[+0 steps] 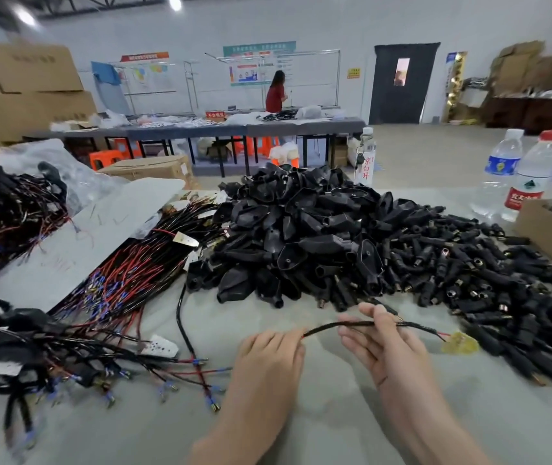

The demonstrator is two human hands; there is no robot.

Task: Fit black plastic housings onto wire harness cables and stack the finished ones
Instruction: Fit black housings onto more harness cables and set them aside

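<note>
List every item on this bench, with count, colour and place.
Black plastic housings: heaped pile, black, table centre.
Small plugs: spread pile, black, right of housings.
Wire harnesses: bundle, red and black, left of housings.
Tangled harnesses: pile, mostly black, near left.
Water bottles: three, clear, table's far side.
Cardboard box: one, brown, right edge.
Held cable: one, black, between both hands.
Left hand: grips cable's left end.
Right hand: holds cable further right.

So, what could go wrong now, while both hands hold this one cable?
1. The cable bows between the left hand and the right hand. A hard pull might strain its end at the yellow tab.
2. Reaching into the housing pile could knock pieces onto the loose harness cables beside it.
</note>
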